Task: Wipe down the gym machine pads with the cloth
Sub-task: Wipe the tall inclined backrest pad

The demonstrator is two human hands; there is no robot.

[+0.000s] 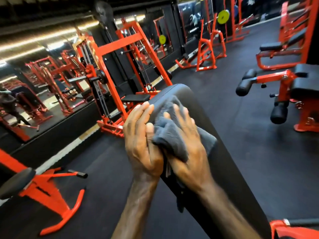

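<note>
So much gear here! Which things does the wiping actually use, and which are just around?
In use:
grey terry cloth
long black padded bench pad
left hand, holding the pad's edge
right hand, pressing the cloth

Just around:
yellow-green weight plate
black foam leg rollers
wall mirror

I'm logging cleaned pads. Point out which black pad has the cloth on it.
The long black pad in the foreground, running up the frame's centre. The grey cloth lies on its upper end under both hands; the roller pads on the right-hand machine are bare.
</note>
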